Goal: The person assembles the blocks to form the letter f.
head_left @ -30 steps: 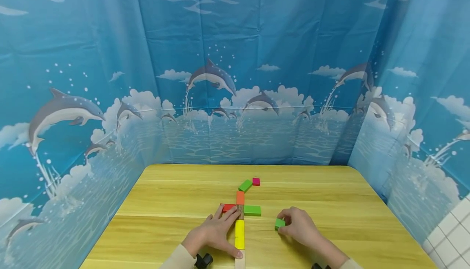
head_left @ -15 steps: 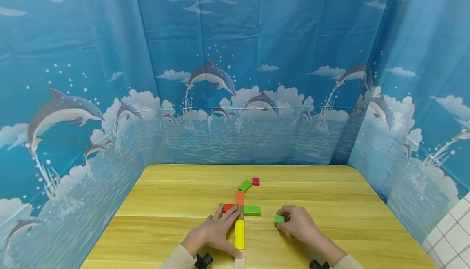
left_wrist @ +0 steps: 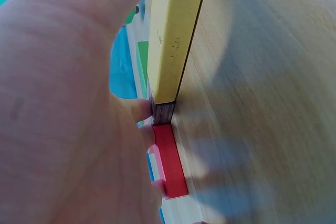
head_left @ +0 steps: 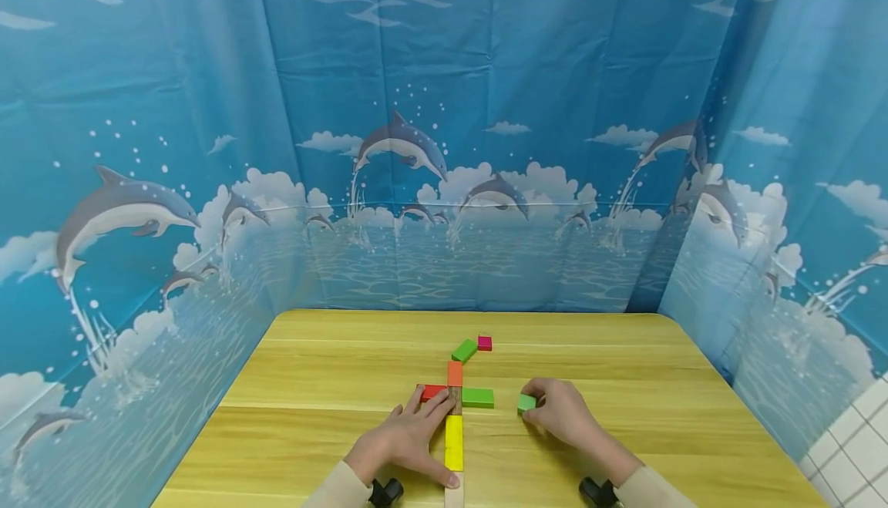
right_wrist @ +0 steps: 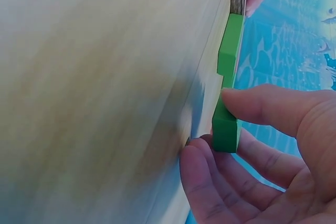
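My right hand [head_left: 563,414] pinches a small green block [head_left: 526,404] between thumb and fingers, right of the row of blocks. In the right wrist view the thumb lies on this green block [right_wrist: 226,132], with fingers on its other side. My left hand [head_left: 409,439] lies spread along the row, its fingertips on the red block [head_left: 433,391] and the dark brown block [head_left: 455,402]. Its thumb touches the pale block [head_left: 454,492] at the near end. Between thumb and fingers stretches a yellow block [head_left: 454,443]. Another green block [head_left: 478,398] sits against the brown one's right side.
An orange block [head_left: 454,373] continues the row beyond the brown one. Farther off, a slanted green block [head_left: 464,350] meets a small pink block [head_left: 485,343]. The wooden table [head_left: 333,346] ends at a blue dolphin curtain [head_left: 472,261].
My right hand has moved a little farther from me, carrying the pinched green block with it. The left hand and the laid blocks have stayed in place.
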Tool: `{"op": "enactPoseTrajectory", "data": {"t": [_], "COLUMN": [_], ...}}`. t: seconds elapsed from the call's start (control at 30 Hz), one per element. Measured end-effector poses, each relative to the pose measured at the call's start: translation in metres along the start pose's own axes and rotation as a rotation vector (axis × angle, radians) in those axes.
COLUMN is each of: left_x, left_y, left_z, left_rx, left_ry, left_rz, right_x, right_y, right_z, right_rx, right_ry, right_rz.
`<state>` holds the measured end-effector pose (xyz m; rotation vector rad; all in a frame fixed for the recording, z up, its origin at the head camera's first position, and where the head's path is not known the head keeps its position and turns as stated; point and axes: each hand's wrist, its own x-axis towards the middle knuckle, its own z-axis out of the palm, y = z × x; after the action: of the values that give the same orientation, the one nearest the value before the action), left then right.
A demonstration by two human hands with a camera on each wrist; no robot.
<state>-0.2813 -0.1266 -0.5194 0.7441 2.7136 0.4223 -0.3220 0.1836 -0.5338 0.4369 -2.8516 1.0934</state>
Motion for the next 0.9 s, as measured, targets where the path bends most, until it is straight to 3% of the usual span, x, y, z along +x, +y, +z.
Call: {"op": "enactPoseTrajectory", "data": {"t": [0.4,0.9], "left_x": [0.003,0.007], "left_y": [-0.002,-0.002], "left_z": [0.000,0.000], "left_rx": [0.014,0.003], "left_ry": [-0.008,-0.011], "left_rz": [0.005,0.002], "right_x": [0.017,0.059], "right_y": [0.003,0.013], "right_z": [0.003,0.007], "right_rx": [-0.023,-0.048], "right_ry": [0.078,0.082], "right_rz": [-0.013,-0.013]}}
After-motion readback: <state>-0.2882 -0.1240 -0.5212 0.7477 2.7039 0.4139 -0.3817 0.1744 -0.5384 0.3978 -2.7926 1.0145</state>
